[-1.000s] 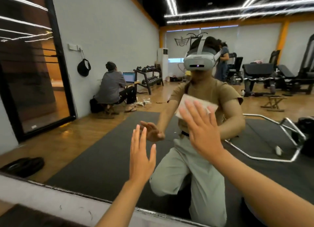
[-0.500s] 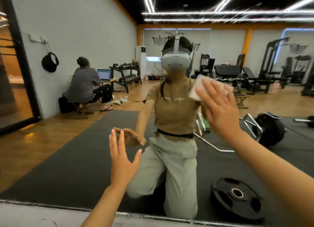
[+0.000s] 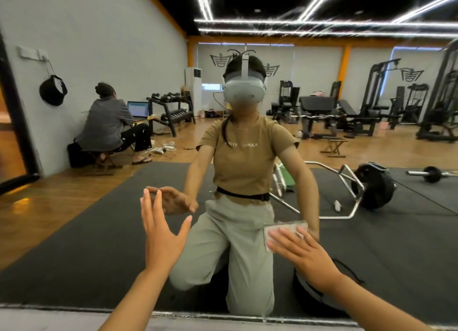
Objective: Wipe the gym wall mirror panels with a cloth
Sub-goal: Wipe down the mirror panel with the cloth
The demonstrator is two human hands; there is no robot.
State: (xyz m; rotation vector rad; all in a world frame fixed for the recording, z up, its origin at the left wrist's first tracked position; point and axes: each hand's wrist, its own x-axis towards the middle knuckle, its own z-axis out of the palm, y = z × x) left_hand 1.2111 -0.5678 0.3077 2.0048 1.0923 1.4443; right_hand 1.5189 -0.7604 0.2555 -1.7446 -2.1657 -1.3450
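The wall mirror (image 3: 81,244) fills almost the whole view and reflects a kneeling person with a headset. My right hand (image 3: 304,251) lies flat with straight fingers on a small white cloth (image 3: 285,228), pressing it against the glass low at the centre right. The palm covers most of the cloth. My left hand (image 3: 161,234) is held up with fingers spread near the glass at the centre left, and it holds nothing; whether it touches the mirror I cannot tell.
The mirror's lower edge (image 3: 74,309) runs along the bottom above a pale strip. Reflected in the glass are a dark mat, a hex bar with plates (image 3: 371,187), weight machines, a dumbbell rack and a seated person (image 3: 111,130) at a laptop.
My right hand has carried the cloth from upper right, at the height of the reflected chest, down to low on the glass. The view has shifted right. My left hand stays raised and spread.
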